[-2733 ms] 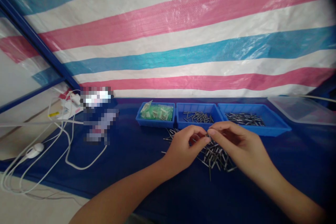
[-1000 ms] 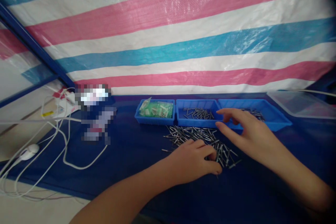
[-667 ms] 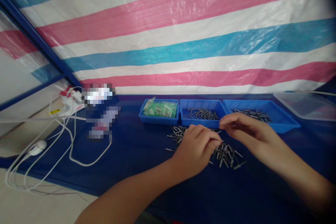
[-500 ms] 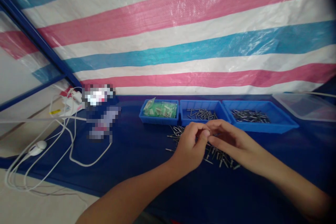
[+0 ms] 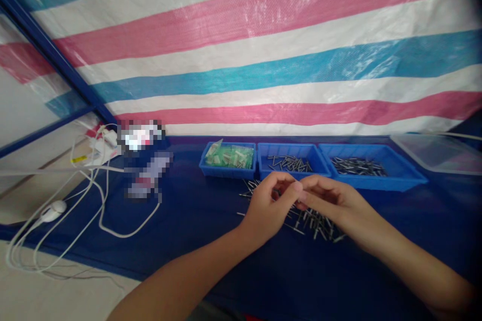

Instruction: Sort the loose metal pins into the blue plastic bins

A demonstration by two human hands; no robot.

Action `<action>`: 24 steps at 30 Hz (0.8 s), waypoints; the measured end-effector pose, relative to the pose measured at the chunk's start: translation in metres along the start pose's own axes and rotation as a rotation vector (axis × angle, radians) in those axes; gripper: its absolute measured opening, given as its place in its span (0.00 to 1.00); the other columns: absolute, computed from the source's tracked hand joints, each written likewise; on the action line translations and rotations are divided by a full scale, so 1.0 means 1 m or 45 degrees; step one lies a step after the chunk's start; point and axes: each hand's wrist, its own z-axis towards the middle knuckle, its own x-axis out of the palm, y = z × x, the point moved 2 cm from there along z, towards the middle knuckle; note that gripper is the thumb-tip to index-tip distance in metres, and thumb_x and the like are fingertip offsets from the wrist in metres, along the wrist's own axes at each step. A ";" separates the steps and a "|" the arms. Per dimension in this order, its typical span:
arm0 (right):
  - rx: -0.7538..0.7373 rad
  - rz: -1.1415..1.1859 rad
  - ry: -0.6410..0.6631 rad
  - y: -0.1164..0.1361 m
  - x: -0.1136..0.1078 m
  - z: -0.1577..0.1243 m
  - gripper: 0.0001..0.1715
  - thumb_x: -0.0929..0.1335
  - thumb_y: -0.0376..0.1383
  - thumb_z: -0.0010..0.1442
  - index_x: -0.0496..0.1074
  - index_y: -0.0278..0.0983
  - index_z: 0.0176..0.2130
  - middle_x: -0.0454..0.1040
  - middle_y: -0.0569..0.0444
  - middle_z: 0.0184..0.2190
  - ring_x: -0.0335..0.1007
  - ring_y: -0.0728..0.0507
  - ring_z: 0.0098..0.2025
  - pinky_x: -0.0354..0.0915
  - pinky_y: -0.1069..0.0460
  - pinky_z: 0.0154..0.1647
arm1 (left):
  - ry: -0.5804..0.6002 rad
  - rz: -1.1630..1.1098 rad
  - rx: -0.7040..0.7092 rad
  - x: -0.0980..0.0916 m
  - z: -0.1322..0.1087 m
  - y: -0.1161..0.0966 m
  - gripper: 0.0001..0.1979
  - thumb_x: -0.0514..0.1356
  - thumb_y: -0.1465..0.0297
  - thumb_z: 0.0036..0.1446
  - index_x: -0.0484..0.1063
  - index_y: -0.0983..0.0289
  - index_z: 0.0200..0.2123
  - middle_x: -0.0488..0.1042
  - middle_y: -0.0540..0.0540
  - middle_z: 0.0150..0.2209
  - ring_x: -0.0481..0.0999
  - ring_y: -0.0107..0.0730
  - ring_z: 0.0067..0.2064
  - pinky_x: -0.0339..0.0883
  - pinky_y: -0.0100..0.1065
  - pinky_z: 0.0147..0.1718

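Note:
My left hand [image 5: 269,208] and my right hand [image 5: 341,205] meet at the fingertips above a loose pile of metal rivets [image 5: 320,223] on the dark blue table. Thumbs and fingers of both are pinched together; whatever they hold is too small or hidden to make out. Behind them stand three blue bins in a row. The left bin [image 5: 228,174] holds small green bags [image 5: 233,156], the middle bin [image 5: 263,149] has loose rivets [image 5: 291,163], and the right bin [image 5: 402,178] contains darker rivets [image 5: 359,166].
White cables [image 5: 101,210] and a power strip [image 5: 107,145] lie at the left, beside two blurred-out objects [image 5: 150,175]. A clear plastic lid [image 5: 440,153] rests at the back right. Behind the table hangs a striped sheet [image 5: 241,75].
Both hands have shifted slightly, and their fingertips are now closer together. The bins and the pile look the same.

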 end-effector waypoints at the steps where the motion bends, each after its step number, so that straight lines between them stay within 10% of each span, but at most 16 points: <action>1: 0.031 0.041 0.017 -0.001 0.000 0.000 0.12 0.71 0.43 0.55 0.73 0.39 0.36 0.75 0.54 0.32 0.71 0.47 0.36 0.67 0.52 0.40 | -0.013 -0.006 0.004 -0.001 0.000 -0.001 0.06 0.57 0.68 0.59 0.69 0.64 0.36 0.70 0.51 0.32 0.69 0.28 0.35 0.63 0.30 0.35; 10: 0.141 0.151 0.075 -0.010 0.001 0.000 0.15 0.71 0.42 0.56 0.75 0.38 0.42 0.76 0.53 0.32 0.70 0.48 0.35 0.66 0.52 0.39 | -0.048 0.057 0.097 -0.002 -0.001 -0.001 0.06 0.56 0.67 0.61 0.70 0.63 0.38 0.70 0.53 0.36 0.70 0.31 0.38 0.63 0.31 0.35; 17: -0.009 0.094 -0.238 -0.004 -0.011 0.002 0.15 0.74 0.43 0.50 0.75 0.39 0.36 0.74 0.55 0.26 0.70 0.48 0.30 0.67 0.53 0.33 | -0.103 0.306 0.256 -0.009 0.001 -0.002 0.07 0.55 0.68 0.63 0.70 0.62 0.42 0.71 0.53 0.40 0.70 0.30 0.41 0.63 0.30 0.36; 24: -0.340 -0.529 -0.342 0.011 -0.018 -0.002 0.11 0.70 0.46 0.55 0.73 0.41 0.30 0.73 0.55 0.27 0.69 0.46 0.30 0.65 0.51 0.33 | 0.069 0.558 0.324 -0.004 0.000 -0.004 0.09 0.52 0.69 0.65 0.71 0.64 0.38 0.71 0.54 0.39 0.70 0.31 0.44 0.64 0.32 0.44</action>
